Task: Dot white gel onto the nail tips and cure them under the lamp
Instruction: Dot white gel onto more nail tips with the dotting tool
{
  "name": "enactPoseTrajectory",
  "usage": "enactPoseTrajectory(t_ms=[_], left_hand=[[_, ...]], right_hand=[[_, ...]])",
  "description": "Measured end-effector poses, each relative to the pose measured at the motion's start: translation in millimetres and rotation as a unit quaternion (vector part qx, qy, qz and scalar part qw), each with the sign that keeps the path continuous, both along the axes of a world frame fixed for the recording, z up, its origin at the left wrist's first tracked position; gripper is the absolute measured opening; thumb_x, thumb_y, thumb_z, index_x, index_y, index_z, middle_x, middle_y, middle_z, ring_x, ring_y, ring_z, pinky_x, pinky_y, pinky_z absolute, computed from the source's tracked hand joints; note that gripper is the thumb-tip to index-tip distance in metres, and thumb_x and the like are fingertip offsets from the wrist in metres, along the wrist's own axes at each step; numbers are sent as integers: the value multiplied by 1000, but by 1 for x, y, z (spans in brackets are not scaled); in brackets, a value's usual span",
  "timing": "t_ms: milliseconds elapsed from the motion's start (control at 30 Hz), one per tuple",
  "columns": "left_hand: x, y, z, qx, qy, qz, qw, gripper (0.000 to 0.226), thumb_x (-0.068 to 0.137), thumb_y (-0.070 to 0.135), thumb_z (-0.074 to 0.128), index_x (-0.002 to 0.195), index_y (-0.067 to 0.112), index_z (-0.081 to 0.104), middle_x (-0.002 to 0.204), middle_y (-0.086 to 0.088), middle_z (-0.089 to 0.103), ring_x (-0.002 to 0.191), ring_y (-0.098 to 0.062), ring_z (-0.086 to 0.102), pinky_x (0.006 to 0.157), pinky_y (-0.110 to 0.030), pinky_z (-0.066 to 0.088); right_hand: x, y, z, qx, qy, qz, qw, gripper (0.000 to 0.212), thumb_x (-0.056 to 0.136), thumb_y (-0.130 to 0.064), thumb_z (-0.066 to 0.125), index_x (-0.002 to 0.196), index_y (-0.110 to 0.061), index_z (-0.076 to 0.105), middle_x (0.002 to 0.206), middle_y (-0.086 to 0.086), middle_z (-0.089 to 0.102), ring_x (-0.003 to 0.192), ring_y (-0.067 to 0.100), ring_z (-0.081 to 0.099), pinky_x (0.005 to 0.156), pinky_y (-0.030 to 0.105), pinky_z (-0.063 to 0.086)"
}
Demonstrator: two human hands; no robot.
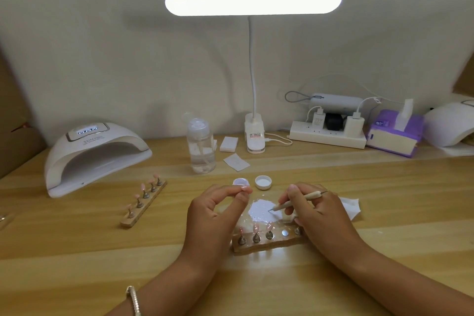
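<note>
Two hands work low at the centre of a wooden table [384, 187], seen from above. The main risk sits at the point of the dotting tool [295, 201]: it rests in a shiny puddle of white gel [261, 210] spread on the table, and if it lifts away overloaded, the dot could come out as a blob or drip on the way to the nail. My right hand [318, 213] hangs just above the near wooden holder [266, 241], where three pink tips stand on metal pegs – a dropped wrist could knock them or smear gel on them. The nail tip [245, 188] in my left hand [215, 215] is small and glossy, so I judge it could slip or twist if the tool presses too hard. My left fingers are nearly closed, thumb and forefinger pinching that pink tip, held up just in front of a small round pot [241, 182] with a white lid [263, 182] beside it. My right fingers curl round the tool like a pen. A second holder [143, 204] with five pink tips lies well apart to the left, near the mouth of the white curing lamp [95, 154] – nothing is inside the lamp that I can see. A crumpled tissue [351, 208] lies behind my right hand.
</note>
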State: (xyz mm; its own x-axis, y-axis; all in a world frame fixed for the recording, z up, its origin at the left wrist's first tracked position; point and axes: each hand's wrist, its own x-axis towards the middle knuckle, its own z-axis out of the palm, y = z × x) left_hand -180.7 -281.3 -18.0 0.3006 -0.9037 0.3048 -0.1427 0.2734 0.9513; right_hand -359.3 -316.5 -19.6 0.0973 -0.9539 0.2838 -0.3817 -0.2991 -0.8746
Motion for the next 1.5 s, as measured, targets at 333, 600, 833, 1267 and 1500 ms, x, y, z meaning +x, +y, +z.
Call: enactPoseTrajectory(t_ms=[333,600,833,1267,1500], left_hand=[[2,0,-1,-1,7,-16,1000,15,77,9,80,79,23,82,92,4,74,92,-6,69,68,-10,49],[0,3,3,8,12,-15,1000,17,78,8,79,75,24,80,84,5,76,80,4,67,63,-3,45],[-1,4,4,22,31,-20,999,11,79,15,79,78,26,80,85,6,77,86,-3,70,66,-10,50],[-2,4,4,14,45,-10,999,7,77,14,81,76,21,81,89,0,76,85,-7,70,52,-6,47],[-2,3,3,15,51,-32,998,8,79,16,80,80,23,82,92,3,77,90,-10,71,59,-9,50]], right_hand=[[-1,1,1,-38,40,-8,998,39,100,-21,51,66,-28,68,69,-20,66,90,2,57,92,52,43],[0,2,1,-43,47,-3,998,39,100,-19,51,66,-27,68,69,-20,66,86,3,59,92,51,44],[0,2,1,-48,61,-1,997,39,100,-19,50,66,-27,67,69,-21,65,91,2,56,93,48,42],[-1,1,0,-60,69,3,996,39,100,-19,50,65,-28,67,70,-18,66,91,3,55,88,44,43],[-1,8,4,-84,-25,0,996,34,104,-32,46,81,-35,71,80,-19,68,91,5,60,87,55,48]])
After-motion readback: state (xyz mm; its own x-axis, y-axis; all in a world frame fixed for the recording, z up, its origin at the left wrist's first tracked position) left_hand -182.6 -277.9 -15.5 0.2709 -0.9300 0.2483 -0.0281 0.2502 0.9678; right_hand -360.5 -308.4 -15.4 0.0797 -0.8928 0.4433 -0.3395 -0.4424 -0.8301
